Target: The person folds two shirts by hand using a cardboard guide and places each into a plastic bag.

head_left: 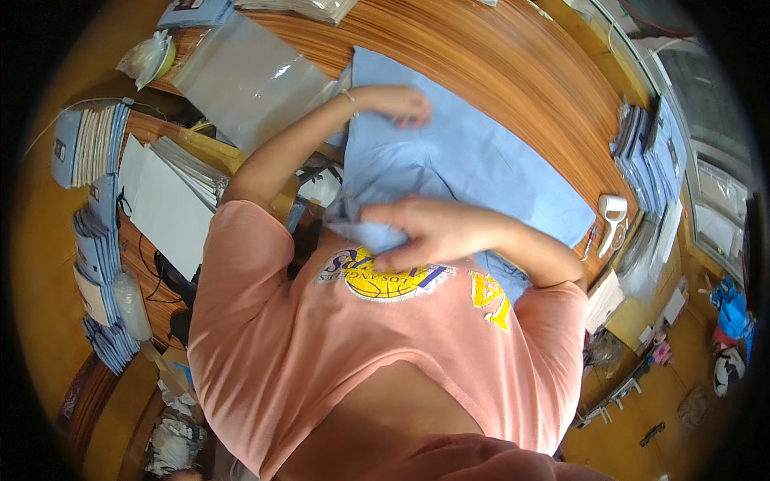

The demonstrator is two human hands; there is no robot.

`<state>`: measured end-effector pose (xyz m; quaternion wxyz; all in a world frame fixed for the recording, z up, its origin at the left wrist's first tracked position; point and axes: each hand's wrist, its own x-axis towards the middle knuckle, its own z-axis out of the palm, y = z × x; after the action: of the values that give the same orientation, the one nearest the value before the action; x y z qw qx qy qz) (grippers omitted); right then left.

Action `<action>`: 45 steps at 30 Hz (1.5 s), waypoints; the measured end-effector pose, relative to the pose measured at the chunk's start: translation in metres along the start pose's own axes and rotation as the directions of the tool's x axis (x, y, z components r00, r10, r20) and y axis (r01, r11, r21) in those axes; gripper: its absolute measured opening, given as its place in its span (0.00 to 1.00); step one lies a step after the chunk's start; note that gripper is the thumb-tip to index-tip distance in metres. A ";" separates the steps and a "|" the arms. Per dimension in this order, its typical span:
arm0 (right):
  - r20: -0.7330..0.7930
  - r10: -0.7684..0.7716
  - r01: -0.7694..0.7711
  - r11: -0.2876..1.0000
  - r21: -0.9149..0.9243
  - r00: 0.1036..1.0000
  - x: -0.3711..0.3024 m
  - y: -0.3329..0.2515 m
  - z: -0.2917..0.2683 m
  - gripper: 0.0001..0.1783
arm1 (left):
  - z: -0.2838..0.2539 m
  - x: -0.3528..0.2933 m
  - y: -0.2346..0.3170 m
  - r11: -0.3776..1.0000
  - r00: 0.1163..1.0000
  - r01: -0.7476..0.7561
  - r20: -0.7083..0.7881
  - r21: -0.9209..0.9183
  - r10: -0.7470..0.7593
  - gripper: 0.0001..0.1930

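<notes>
A large light blue cloth (497, 172) lies spread over the wooden table in front of me, smooth on its far side and bunched into folds near my body. My right hand (429, 228) grips its gathered near edge, thumb and fingers closed on it close to my chest. Over the far left part of the cloth is my left hand (401, 106), its fingers bent downward and smeared by motion. I cannot tell whether those fingers touch or pinch the fabric. Whether the cloth is a finished garment is hidden by the folds.
A clear plastic bag (249, 80) lies flat at the table's far left. Beside my left arm are white sheets (164, 204) and stacks of packed blue cloth (92, 148). At the right are a white hand-held tool (613, 210), small snips (589, 242) and more packed blue stacks (642, 156).
</notes>
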<state>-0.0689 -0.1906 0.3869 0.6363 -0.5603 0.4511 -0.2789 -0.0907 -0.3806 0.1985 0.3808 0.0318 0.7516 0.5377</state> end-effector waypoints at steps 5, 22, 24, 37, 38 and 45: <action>-0.319 -0.110 0.131 0.990 0.046 0.941 -0.004 -0.001 0.018 0.12 | 0.057 -0.017 0.007 0.737 0.997 0.067 -0.030 0.673 -0.064 0.14; -0.919 0.352 -0.185 0.905 0.382 -0.177 -0.212 0.242 0.035 0.09 | -0.032 -0.027 -0.009 0.729 0.890 0.073 -0.374 0.680 0.261 0.16; -0.894 0.385 -0.073 0.909 0.410 -0.227 -0.210 0.221 0.032 0.10 | -0.038 -0.031 -0.015 0.708 0.868 0.118 -0.418 0.697 0.267 0.15; -0.868 0.292 -0.089 0.931 0.354 -0.401 -0.213 0.273 0.015 0.12 | -0.030 -0.028 -0.040 0.668 0.648 0.362 -0.691 0.650 0.321 0.17; -0.884 0.204 -0.248 0.911 0.328 -0.420 -0.213 0.275 0.017 0.13 | -0.026 -0.025 -0.036 0.661 0.628 0.392 -0.711 0.640 0.316 0.18; -0.781 -0.100 -0.619 0.674 0.403 -0.617 -0.297 0.284 0.069 0.19 | 0.062 0.012 0.060 0.653 0.477 -0.019 -0.567 0.757 0.672 0.26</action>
<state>-0.1800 0.1583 0.1877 -0.1589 0.0352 0.9525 -0.2575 -0.0835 -0.3014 0.2340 -0.1785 0.0771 0.9475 0.2538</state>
